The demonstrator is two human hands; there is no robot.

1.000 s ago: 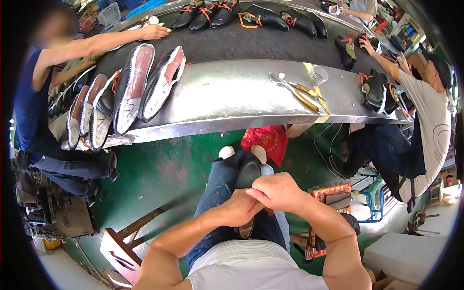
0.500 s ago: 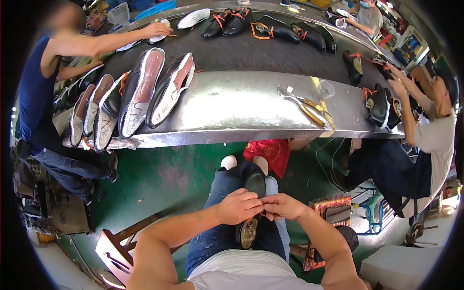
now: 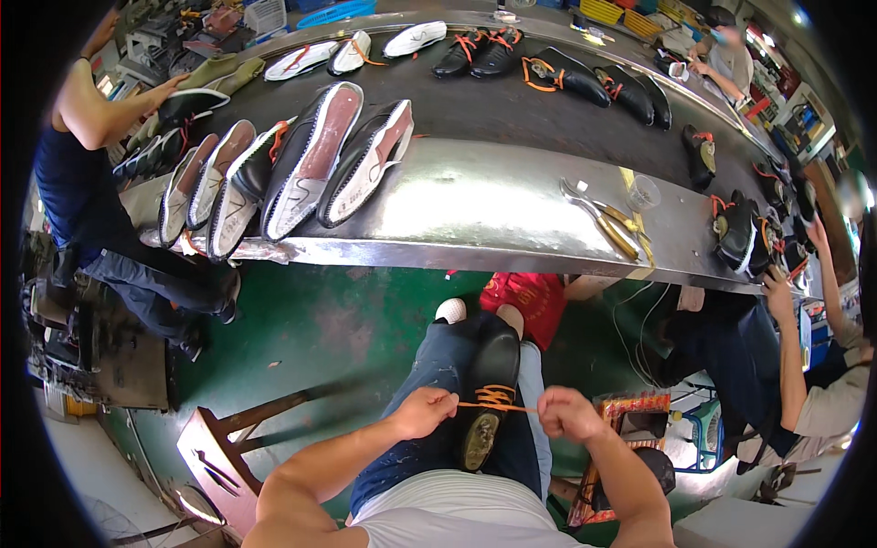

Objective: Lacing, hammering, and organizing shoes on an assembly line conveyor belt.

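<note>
A black shoe [image 3: 493,358] lies on my lap, its toe pointing away from me and its opening toward my body. Orange shoelace [image 3: 495,396] crosses its front in several rows. On the left, my left hand [image 3: 426,411] is closed around one stretch of lace, drawn straight out from the shoe. My right hand [image 3: 568,414] is closed on the other stretch, out to the right. The lace runs taut between both fists, just over the tongue area. Neither hand touches the shoe's body.
On the bench [image 3: 493,196] ahead lie pincers [image 3: 603,219], a clear cup [image 3: 642,193] and upturned shoes [image 3: 313,164]. Black shoes [image 3: 477,52] with orange laces stand farther back. A red bag [image 3: 525,306] sits below. Co-workers stand left and sit right; a stool [image 3: 215,461] is left.
My hands were together over the laces; they have moved apart to either side, pulling the lace straight. The view has shifted, and the left co-worker's arm has drawn back from the bench's far side.
</note>
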